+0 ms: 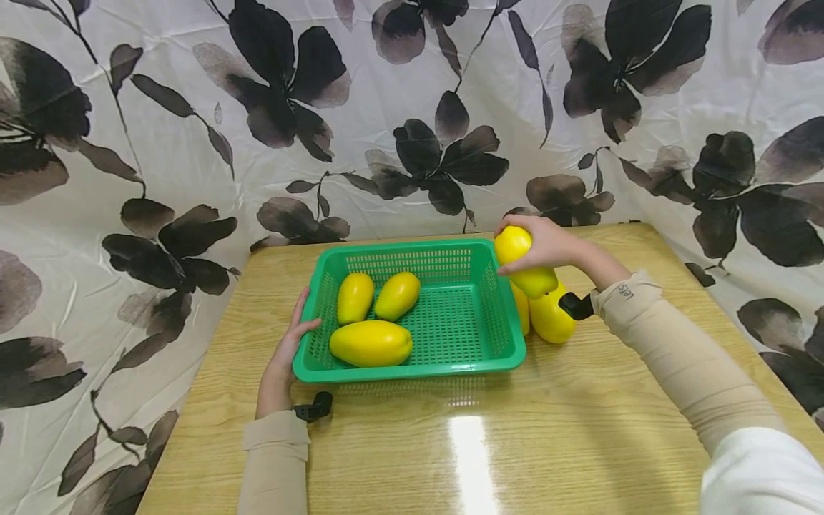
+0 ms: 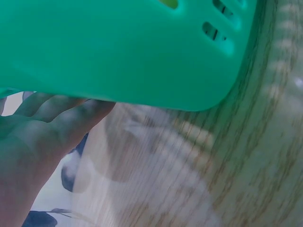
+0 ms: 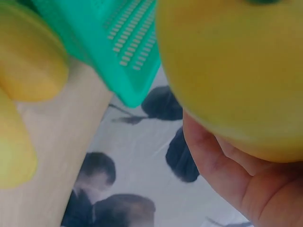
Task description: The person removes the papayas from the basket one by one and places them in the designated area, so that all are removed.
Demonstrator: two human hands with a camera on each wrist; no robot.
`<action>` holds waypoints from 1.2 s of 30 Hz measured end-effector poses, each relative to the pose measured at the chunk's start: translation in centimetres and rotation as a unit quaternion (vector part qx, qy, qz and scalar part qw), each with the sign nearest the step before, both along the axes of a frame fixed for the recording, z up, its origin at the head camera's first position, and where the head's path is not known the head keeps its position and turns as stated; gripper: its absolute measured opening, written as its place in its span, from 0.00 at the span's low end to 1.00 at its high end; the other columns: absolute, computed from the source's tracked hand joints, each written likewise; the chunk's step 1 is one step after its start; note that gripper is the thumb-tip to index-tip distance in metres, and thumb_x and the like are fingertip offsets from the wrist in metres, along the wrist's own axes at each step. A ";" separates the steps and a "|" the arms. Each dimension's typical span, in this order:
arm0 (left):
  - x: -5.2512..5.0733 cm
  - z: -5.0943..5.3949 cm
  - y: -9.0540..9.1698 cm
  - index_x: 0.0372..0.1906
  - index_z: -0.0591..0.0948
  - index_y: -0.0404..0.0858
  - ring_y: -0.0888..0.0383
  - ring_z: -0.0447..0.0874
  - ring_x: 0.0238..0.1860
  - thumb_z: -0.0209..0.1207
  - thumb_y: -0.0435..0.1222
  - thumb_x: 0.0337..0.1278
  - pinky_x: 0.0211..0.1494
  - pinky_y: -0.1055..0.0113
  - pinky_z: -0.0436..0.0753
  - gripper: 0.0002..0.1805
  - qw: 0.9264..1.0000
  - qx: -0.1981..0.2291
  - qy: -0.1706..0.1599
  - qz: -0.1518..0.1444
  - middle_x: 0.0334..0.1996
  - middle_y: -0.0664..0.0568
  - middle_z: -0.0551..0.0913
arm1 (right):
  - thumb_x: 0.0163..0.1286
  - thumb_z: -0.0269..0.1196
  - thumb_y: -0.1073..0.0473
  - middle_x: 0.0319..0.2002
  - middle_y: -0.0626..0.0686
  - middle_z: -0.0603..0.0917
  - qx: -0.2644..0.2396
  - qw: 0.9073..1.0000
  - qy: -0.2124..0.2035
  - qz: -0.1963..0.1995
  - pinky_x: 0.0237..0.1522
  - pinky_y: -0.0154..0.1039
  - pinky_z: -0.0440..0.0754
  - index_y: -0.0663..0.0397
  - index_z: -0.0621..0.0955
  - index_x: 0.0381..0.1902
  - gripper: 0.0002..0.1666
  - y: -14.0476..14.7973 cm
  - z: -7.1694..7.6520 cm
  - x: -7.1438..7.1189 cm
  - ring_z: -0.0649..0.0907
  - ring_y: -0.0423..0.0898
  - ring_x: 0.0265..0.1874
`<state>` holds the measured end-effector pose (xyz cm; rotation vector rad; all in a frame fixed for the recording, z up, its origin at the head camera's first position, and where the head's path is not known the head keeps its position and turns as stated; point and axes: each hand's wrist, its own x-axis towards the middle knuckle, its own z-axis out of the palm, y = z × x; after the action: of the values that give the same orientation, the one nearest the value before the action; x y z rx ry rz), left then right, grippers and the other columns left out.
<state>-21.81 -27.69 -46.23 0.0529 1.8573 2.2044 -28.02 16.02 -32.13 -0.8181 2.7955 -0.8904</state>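
In the head view my right hand [image 1: 547, 243] grips a yellow papaya [image 1: 537, 281] above the basket's right rim. The right wrist view shows the same papaya [image 3: 232, 71] up close, its green stem end at the top edge, with fingers curled under it. My left hand [image 1: 286, 350] holds the left side of the green plastic basket [image 1: 412, 370], thumb over the rim and fingers along the outer wall. Inside the basket's left half lie two smaller yellow mangoes [image 1: 355, 298] and a longer papaya [image 1: 371, 344].
Two more yellow fruits [image 1: 552, 318] rest on the wooden table [image 1: 386, 443] against the basket's right outer side, partly hidden by the held one. A floral cloth [image 1: 373, 93] hangs behind and beside the table.
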 end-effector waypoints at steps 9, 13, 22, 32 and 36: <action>0.0 0.1 0.1 0.70 0.36 0.66 0.45 0.39 0.69 0.37 0.33 0.68 0.64 0.45 0.51 0.37 1.000 0.003 0.002 -0.002 0.71 0.54 0.29 | 0.45 0.71 0.52 0.39 0.56 0.76 -0.004 0.999 -0.006 -0.037 0.30 0.43 0.75 0.50 0.73 0.48 0.31 2.9 -0.1 0.5 0.76 0.52 0.32; 0.1 0.1 0.2 0.70 0.36 0.66 0.45 0.40 0.69 0.37 0.33 0.67 0.64 0.45 0.52 0.37 1.000 0.008 -0.001 -0.003 0.71 0.54 0.30 | 0.46 0.71 0.53 0.38 0.57 0.76 -0.006 0.998 -0.015 -0.058 0.29 0.43 0.75 0.51 0.73 0.48 0.31 4.4 -0.1 0.9 0.75 0.53 0.32; 0.1 0.2 0.2 0.70 0.37 0.65 0.46 0.40 0.69 0.37 0.33 0.67 0.64 0.46 0.52 0.37 1.000 0.006 0.005 -0.002 0.72 0.54 0.30 | 0.48 0.71 0.57 0.37 0.60 0.74 -0.023 0.995 -0.042 -0.085 0.28 0.43 0.75 0.56 0.71 0.50 0.31 7.5 -0.5 1.9 0.75 0.53 0.31; 0.0 0.0 0.0 0.70 0.36 0.65 0.44 0.42 0.68 0.37 0.33 0.67 0.62 0.44 0.55 0.37 1.000 -0.004 0.007 0.002 0.72 0.53 0.31 | 0.49 0.70 0.55 0.38 0.60 0.75 -0.008 0.993 -0.036 -0.109 0.27 0.43 0.75 0.58 0.71 0.52 0.33 10.2 -1.4 2.4 0.76 0.52 0.30; -0.1 0.0 0.1 0.70 0.36 0.65 0.44 0.43 0.68 0.37 0.33 0.67 0.62 0.45 0.56 0.37 1.000 -0.004 0.007 0.001 0.72 0.53 0.31 | 0.49 0.71 0.52 0.38 0.60 0.75 0.006 0.993 -0.031 -0.113 0.27 0.42 0.75 0.58 0.71 0.51 0.34 10.8 -2.2 2.3 0.75 0.51 0.30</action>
<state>-21.87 -27.61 -46.25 0.0655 1.8750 2.2031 -25.72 26.85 -34.31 -0.4704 2.8756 -0.9118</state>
